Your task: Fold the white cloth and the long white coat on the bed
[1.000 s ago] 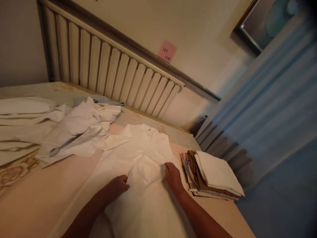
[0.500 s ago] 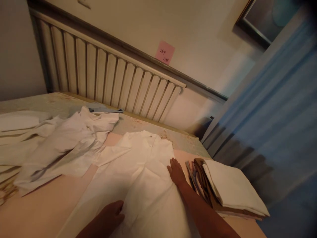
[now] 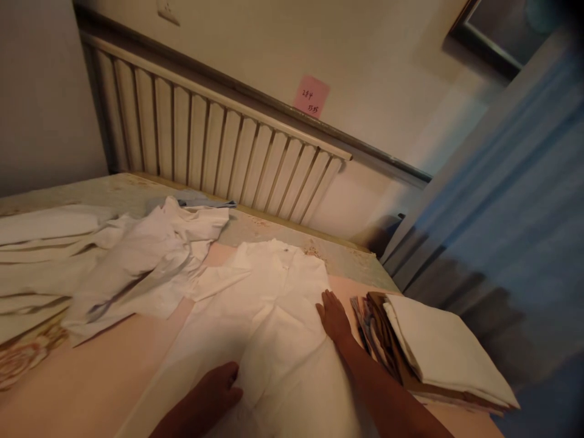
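A white short-sleeved shirt (image 3: 283,340) lies spread out in front of me, its collar end pointing away and its near end running out of view. My right hand (image 3: 334,316) rests flat on the shirt's right edge below the shoulder, fingers stretched out. Over the lower left part of the shirt is my left hand (image 3: 219,392), in shadow. Its thumb and forefinger are apart, with no cloth visible between them; the other fingers are hidden. Soft creases run across the front of the shirt.
Pale crumpled garments (image 3: 150,255) lie at left. Folded cloths in a stack (image 3: 449,344), white on top, stand at right. A pink cover (image 3: 123,359) lies beneath. Beyond are a radiator (image 3: 210,134), a pink note (image 3: 311,96) and a blue curtain (image 3: 493,201).
The whole scene has shifted slightly right in view as the camera turned. Both hands keep nearly the same place on the shirt.
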`<control>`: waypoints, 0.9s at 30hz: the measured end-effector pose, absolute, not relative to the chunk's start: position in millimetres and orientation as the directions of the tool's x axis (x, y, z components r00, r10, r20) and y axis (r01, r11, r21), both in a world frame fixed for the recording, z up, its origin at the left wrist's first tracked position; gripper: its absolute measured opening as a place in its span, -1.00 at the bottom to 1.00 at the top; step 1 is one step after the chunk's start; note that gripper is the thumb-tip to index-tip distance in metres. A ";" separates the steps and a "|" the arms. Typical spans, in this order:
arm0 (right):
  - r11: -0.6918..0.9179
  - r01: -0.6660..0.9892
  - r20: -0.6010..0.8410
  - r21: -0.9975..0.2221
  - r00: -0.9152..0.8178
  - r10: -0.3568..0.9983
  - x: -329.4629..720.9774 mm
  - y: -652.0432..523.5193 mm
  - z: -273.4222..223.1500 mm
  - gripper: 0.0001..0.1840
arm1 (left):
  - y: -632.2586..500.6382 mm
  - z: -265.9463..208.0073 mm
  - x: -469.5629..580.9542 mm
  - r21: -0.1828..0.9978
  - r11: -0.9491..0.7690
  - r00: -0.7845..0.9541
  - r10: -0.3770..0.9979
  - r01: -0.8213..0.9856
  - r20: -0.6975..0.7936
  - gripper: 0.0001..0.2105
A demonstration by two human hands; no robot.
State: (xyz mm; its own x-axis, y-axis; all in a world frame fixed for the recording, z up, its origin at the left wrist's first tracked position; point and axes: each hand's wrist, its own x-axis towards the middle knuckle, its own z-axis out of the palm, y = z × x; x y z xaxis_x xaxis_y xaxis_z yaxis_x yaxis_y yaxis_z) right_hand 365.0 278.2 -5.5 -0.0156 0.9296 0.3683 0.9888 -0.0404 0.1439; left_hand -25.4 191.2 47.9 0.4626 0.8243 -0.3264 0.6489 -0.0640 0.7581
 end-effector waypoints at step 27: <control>0.017 0.989 0.427 0.146 -0.078 0.901 374.1 279.8 -13.2 -0.40 | 180.4 59.6 -29.6 0.750 -0.082 0.426 0.860 0.656 -0.279 -0.97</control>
